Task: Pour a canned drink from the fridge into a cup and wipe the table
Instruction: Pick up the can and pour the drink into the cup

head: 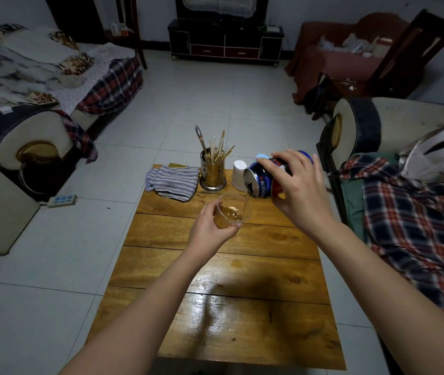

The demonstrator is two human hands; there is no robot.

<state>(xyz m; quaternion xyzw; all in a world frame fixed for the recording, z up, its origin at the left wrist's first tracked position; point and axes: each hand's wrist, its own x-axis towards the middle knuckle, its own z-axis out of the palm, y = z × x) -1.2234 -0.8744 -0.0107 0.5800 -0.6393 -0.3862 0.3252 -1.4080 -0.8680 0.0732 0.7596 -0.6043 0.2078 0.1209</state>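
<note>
Can [260, 182] is tipping on its side, mouth down-left, right over the cup [233, 211] rim. Right hand [300, 190] is gripping the can, fingers [271, 165] curling round its body, thumb underneath. Clear cup is sitting tilted in the left hand [211, 227], held just above the surface [242, 307]; fingers wrapping the cup's lower wall, thumb [208, 209] on the near-left side. Amber liquid is pooling in the cup bottom. Just behind the can, a white cup [239, 174] is standing upside down on the surface. Left of that, a metal holder [212, 175] is holding chopsticks and a utensil. Striped cloth [173, 181] is lying bunched at the far-left corner, beside the holder. Near part of the surface is looking glossy, reflecting light. Plaid fabric [415, 217] is covering a seat at right; power strip [62, 200] is lying on the floor at left.
</note>
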